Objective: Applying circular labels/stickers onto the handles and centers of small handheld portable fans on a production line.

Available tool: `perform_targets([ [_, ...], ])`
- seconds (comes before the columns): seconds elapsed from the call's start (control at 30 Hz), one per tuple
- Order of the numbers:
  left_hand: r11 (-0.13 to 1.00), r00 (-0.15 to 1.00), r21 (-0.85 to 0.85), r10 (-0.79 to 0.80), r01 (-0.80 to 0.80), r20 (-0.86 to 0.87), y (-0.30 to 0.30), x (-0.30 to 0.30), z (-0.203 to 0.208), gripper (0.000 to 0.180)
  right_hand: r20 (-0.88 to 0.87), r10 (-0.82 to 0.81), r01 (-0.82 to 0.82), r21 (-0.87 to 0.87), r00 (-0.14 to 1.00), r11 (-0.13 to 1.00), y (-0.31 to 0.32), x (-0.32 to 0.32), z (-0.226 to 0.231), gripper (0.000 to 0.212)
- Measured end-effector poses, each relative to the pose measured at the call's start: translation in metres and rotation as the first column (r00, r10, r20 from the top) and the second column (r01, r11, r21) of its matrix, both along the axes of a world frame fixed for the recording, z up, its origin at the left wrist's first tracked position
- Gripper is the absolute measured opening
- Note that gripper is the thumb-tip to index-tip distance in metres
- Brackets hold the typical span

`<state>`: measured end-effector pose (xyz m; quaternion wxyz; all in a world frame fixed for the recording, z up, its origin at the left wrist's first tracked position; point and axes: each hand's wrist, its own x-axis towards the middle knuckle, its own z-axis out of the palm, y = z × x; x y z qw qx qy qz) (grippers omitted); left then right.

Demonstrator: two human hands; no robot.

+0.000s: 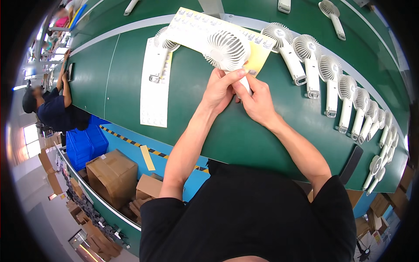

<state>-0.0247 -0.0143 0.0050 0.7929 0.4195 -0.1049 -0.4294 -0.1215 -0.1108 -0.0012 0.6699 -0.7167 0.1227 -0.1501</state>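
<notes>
A white handheld fan (pixel 225 50) is upright between my hands, its round slatted head pointing away from me. My left hand (pixel 219 89) is closed around the handle just below the head, thumb across the front. My right hand (pixel 256 97) grips the same handle from the right, fingers wrapped near its lower part. Behind the fan lies a yellow-backed sheet of stickers (pixel 192 27). Left of it, a second white fan (pixel 159 60) rests on a long white sticker sheet (pixel 153 105).
A curved row of white handheld fans (pixel 330 72) runs along the right side of the green table (pixel 126 87). A dark bar-shaped object (pixel 351 164) lies at the near right edge. Blue bins (pixel 87 142) and a cardboard box (pixel 111 174) stand lower left. Another person (pixel 54 105) works far left.
</notes>
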Motion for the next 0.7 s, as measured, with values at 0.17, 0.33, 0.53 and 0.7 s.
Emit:
perform_targets([
  [0.17,0.999,1.000,-0.050,0.007,-0.008,-0.011,-0.003,-0.003,-0.008,0.048,0.114,-0.101,0.126,-0.237,0.988,0.963,0.007,-0.001,0.005,0.019],
  [0.33,0.997,1.000,-0.076,-0.024,0.025,0.016,-0.002,-0.002,-0.011,0.056,0.199,-0.130,0.197,-0.368,0.971,0.909,0.008,-0.001,0.006,0.017],
  [0.53,0.990,0.985,-0.131,0.025,-0.048,-0.170,0.001,0.003,-0.015,0.040,0.229,-0.068,0.146,-0.342,0.971,0.928,0.006,0.002,0.007,0.027],
  [0.7,0.995,0.999,-0.092,0.048,-0.046,0.020,0.001,0.005,-0.014,0.044,0.116,-0.034,0.075,-0.374,0.993,0.924,0.005,-0.004,0.008,0.034],
])
